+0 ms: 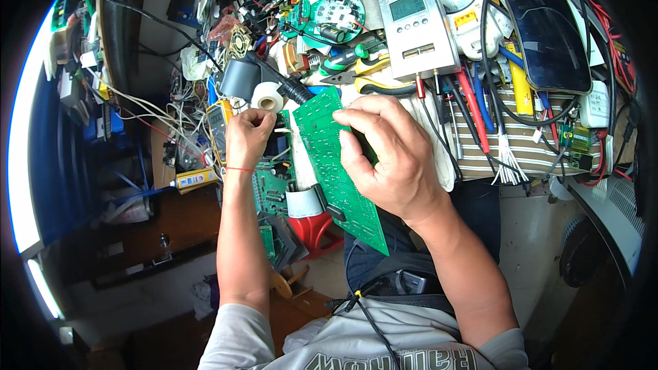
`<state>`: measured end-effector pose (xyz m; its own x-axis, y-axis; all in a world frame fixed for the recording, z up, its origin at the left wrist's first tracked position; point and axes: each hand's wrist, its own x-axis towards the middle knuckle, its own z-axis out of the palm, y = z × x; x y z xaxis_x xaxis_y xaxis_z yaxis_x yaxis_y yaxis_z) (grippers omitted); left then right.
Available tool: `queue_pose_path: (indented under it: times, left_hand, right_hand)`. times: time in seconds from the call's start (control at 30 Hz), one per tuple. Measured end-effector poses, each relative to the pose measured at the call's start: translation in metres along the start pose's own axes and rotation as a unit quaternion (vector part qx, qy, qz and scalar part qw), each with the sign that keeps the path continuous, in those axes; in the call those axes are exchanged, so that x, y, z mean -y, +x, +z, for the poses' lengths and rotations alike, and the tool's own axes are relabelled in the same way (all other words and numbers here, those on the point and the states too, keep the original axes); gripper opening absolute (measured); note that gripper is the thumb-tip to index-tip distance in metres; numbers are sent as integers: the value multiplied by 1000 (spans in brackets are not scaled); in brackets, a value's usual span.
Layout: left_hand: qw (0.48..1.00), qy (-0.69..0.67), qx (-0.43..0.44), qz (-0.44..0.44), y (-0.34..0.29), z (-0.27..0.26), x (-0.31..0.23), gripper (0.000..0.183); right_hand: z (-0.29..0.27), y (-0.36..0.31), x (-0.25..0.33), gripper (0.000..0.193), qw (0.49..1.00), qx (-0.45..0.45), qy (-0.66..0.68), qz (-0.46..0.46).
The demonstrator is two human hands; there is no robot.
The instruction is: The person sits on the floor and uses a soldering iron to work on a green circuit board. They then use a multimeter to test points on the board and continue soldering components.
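Observation:
My right hand (pixel 397 154) is closed on the right edge of a long green circuit board (pixel 336 164), which it holds tilted, dotted solder side in view. A wide pale ribbon cable (pixel 303 203) runs between this board and a second green circuit board (pixel 273 183) with many parts on it, lying to the left. At the upper end of that second board, my left hand (pixel 250 131) has its thumb and fingertips pinched together beside some white wires. Whatever may be between those fingertips is too small to tell. A red band circles the left wrist.
Beyond my hands lie a white tape roll (pixel 267 98), pliers (pixel 377 87) and a round green board (pixel 337 16). A grey meter with a screen (pixel 419 27) has red and black leads. A dark phone (pixel 545 27) and a yellow multimeter (pixel 219 123) flank them. Tangled wires cover the left.

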<state>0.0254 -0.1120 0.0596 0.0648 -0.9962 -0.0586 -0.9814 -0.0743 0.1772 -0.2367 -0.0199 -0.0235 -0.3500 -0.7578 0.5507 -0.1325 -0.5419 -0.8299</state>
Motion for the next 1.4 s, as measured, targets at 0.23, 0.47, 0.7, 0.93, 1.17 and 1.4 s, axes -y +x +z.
queue_pose_path:
  times: [0.23,0.47,0.7,0.93,1.17,1.4]
  left_hand:
    - [1000,14,-7,19,7,5,7,28]
    - [1000,-2,-19,9,7,10,9,25]
    - [999,-6,-39,15,5,11,10,23]
    - [1000,0,-28,1,3,10,9,23]
    - [1000,-8,-29,4,1,9,6,22]
    - [999,8,-31,-1,4,8,3,23]
  right_hand:
    - [0,0,0,27,1000,3,-5,1]
    - [1,0,-2,29,1000,-3,-19,-13]
    - [1,0,-2,29,1000,3,-18,-14]
    - [-1,-1,1,26,1000,13,-9,3]
    - [0,-1,-2,29,1000,6,-19,-13]
    - [0,0,-2,28,1000,1,-22,-18]
